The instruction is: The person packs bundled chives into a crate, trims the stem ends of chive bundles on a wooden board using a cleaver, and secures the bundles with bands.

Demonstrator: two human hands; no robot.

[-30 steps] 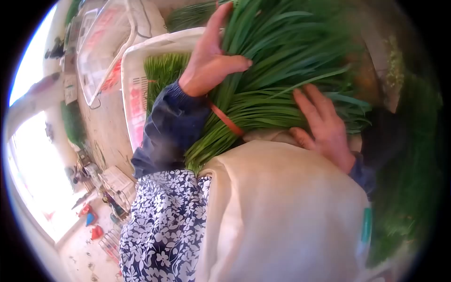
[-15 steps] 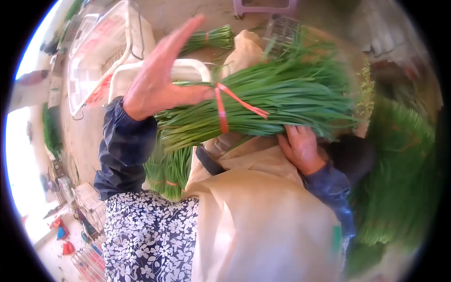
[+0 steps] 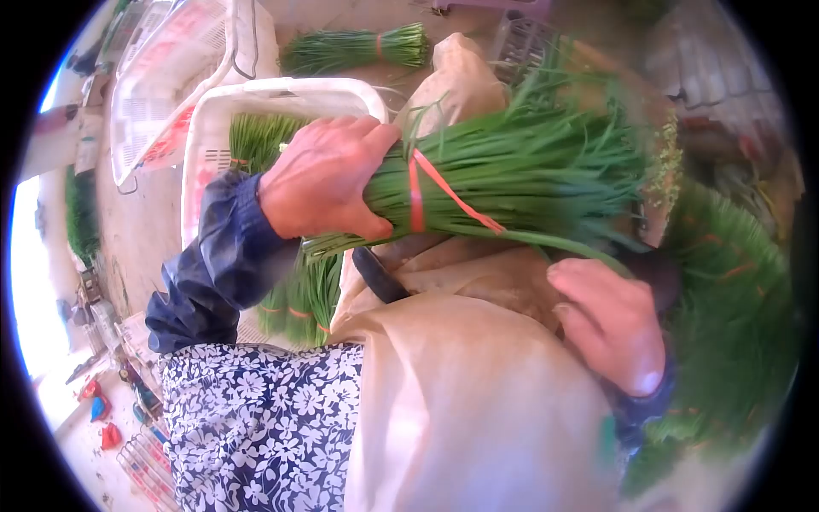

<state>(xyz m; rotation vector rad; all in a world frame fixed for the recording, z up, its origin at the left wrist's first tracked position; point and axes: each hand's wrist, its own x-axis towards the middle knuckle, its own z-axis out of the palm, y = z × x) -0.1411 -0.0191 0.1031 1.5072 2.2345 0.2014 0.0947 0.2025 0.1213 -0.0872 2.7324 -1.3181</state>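
Note:
A thick bunch of garlic chives (image 3: 512,171) lies across my lap, tied near its stem end with an orange band (image 3: 416,192). My left hand (image 3: 328,175) is closed over the stem end, just left of the band. My right hand (image 3: 610,320) is below the leafy end, its fingers curled together. A loose green leaf (image 3: 567,245) bends down from the bunch and passes behind that hand's knuckles; whether the fingers hold it is hidden. A beige apron (image 3: 478,401) covers my lap, and a dark curved object (image 3: 378,275) sits under the bunch.
A white plastic basket (image 3: 286,85) beyond my left hand contains tied chives (image 3: 260,136). Another basket (image 3: 171,102) stands farther left. A tied bunch (image 3: 354,49) lies on the floor ahead. More chives (image 3: 725,316) are piled at right, near a purple stool (image 3: 503,7).
My left hand has come down from a raised, spread pose and closed over the stem end. My right hand has moved from under the bunch to the lower right and curled its fingers.

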